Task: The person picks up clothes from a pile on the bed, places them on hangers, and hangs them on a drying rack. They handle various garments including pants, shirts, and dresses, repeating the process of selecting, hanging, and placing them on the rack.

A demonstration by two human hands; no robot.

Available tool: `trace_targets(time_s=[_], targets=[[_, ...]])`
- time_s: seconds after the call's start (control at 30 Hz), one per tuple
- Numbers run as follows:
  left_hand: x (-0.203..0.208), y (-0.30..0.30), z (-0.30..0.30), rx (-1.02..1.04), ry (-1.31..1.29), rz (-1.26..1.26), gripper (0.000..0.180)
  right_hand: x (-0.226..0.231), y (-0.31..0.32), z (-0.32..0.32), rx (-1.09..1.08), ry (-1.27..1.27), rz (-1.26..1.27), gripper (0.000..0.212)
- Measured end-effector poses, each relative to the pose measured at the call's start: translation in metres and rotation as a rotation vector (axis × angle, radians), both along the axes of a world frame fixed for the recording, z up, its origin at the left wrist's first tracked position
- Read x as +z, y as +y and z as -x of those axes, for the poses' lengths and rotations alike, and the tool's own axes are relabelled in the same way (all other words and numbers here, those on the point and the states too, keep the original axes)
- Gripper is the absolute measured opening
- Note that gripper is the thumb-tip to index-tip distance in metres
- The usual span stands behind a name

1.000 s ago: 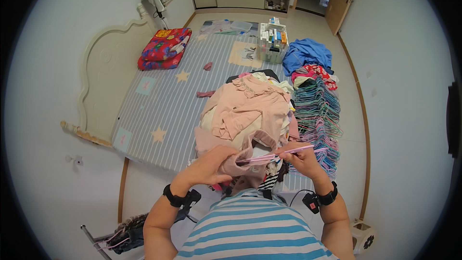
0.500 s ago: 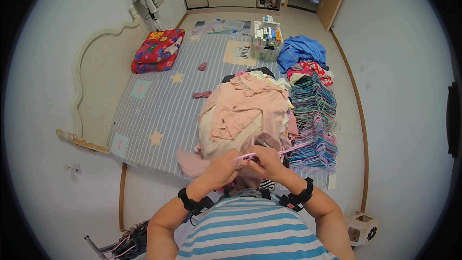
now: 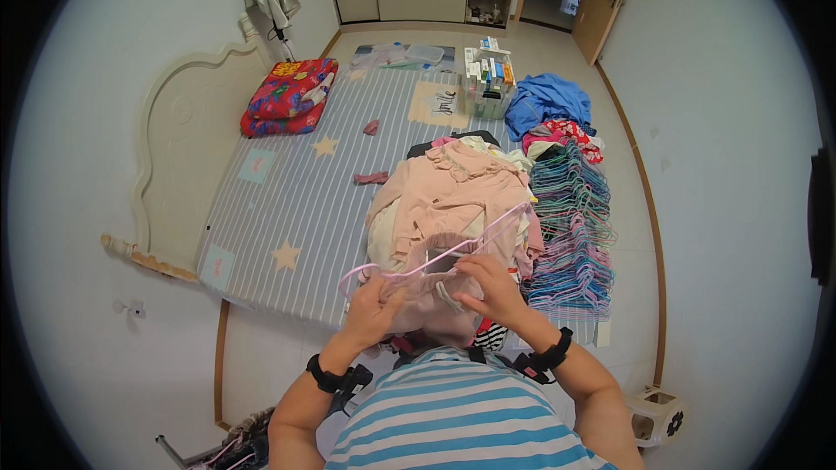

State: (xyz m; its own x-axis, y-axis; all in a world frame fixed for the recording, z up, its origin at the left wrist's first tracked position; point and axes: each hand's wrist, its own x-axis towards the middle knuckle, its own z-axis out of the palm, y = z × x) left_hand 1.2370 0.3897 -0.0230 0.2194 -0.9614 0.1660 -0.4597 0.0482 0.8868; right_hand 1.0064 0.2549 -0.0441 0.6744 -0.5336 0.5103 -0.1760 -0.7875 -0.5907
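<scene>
Beside bed — my left hand pinches hanger; right hand half-curled at garment, grip unclear — its slack could snag hanger.

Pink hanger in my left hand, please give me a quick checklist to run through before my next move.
1. Left hand on the pink hanger: ok, fingers closed on it near its left end.
2. Right hand at the pale pink garment: ok, by its upper edge; firmness of grip, cannot tell.
3. Garment fastened to the hanger: cannot tell, the hands cover part of the edge.
4. Hanger touching the clothes pile: cannot tell, its far end overlaps the pile in view.
5. Row of hangers right of the pile: ok, lined up.
</scene>
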Motion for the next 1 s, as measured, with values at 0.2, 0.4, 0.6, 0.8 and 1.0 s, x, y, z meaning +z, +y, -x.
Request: trace_targets(time_s=[0.2,0.4,0.6,0.8,1.0], targets=[[-0.006,0.012,-0.024,0.199,0.087,0.036,0.021,-0.002,0.014,-0.025,0.023,0.042,-0.021,0.041],[-0.011,0.018,-0.048,0.268,0.254,0.196,0.020,-0.015,0.019,-0.023,0.015,0.382,-0.063,0.037],[-0.010,0.023,-0.071,0.358,0.082,0.248,0.019,-0.004,-0.005,-0.025,0.059,0.460,0.264,0.042],[-0.010,0.034,-0.090,0.317,-0.108,0.214,0.020,0.036,-0.027,-0.010,-0.118,0.305,0.099,0.066],[0.003,0.031,-0.093,0.272,-0.269,0.181,0.021,0.060,-0.036,0.004,-0.096,0.228,-0.056,0.062]])
